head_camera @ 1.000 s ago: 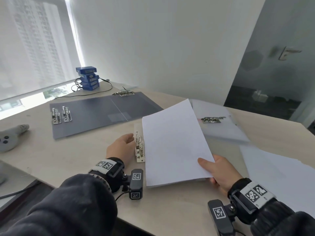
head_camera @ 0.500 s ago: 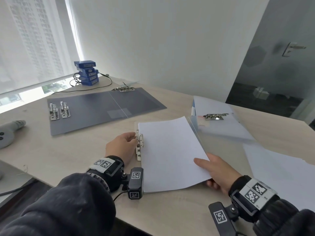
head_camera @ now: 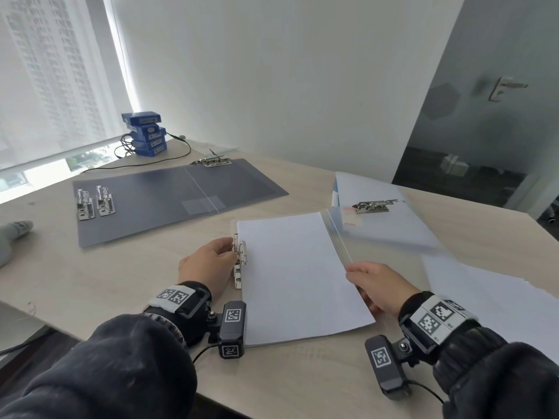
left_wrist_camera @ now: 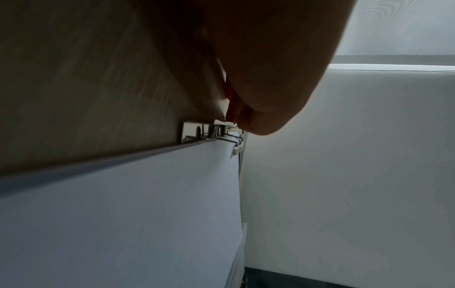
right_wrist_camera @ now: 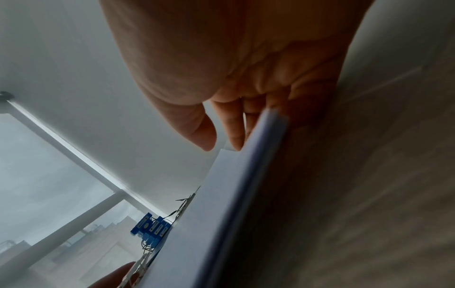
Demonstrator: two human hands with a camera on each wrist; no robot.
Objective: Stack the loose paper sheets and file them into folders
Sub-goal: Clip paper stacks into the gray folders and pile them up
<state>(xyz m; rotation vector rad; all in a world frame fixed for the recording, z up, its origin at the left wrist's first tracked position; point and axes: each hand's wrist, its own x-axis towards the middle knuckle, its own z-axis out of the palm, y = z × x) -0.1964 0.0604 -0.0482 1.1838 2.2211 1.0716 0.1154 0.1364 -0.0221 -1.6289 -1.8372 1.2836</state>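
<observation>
So the white stack of paper sheets (head_camera: 299, 276) is down flat now. A second ago it was tilted up in the air off the right hand, and half a second ago it was only just settling. Now it lies inside the clear plastic folder (head_camera: 384, 234) on the pale wooden bench (head_camera: 127, 276), its left edge tucked right up against the silver metal spring clip (head_camera: 240, 261).

Left hand (head_camera: 205, 264) hasn't budged: its grip is still pinched on the raised lever of that clip, which looks like it's being held open. From the left wrist view the paper edge sits just beside the clip base, though I can't tell whether it's properly under the clamp bar.

Right hand (head_camera: 378, 285) has slid up the stack's right edge, thumb on top, fingers (right_wrist_camera: 234, 126) curled underneath, so it's still holding the sheets.

My guess: insertion is basically done for this folder, and letting the lever snap down comes next. More loose white sheets (head_camera: 490, 294) wait just right of the right hand, and the open dark grey folder (head_camera: 169, 198) sits well beyond the left one, still empty.
</observation>
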